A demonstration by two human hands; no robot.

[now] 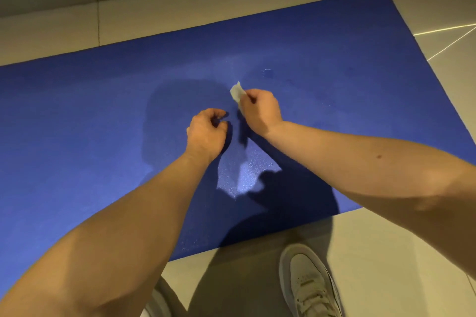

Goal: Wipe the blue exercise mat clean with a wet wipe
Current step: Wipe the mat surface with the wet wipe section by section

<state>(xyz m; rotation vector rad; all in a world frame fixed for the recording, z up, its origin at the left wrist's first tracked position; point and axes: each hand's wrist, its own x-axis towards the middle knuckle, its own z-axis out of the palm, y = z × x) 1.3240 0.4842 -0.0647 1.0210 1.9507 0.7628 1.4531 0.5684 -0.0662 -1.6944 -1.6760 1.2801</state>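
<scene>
While we're bent over it, blue mat: lies flat on the tiled floor and runs under and all around the grip, with its near edge back by our legs.
Left hand: just to the near-left of the grip, fingers curled in and thumb tucked close. We can't see anything in it, so we'd call it clenched on nothing.
Wet wipe: scrunched small, with one pale end poking out the far-left side of the grip. It's over the middle of the mat, but we honestly can't tell if it touches the surface.
Right hand: this is the grip, with fingertips and thumb pinching the wipe tight.
Dark patch: just beyond the grip and slightly right. Looks damp to us, though it could be a stain.
Shoe: well back on the near-right of the grip, on tile and close to the mat's edge.
Risk, wipe: bunched this small, it only covers a thin strip per pass, so we'd likely leave streaks or miss bits.
Risk, mat: a hard push on smooth tile could make it slide or ruck, since nothing pins it down.
Risk, shoe: a step forward puts dirt back on the mat.
Containers: none in view, no wipe pack or bin.
</scene>
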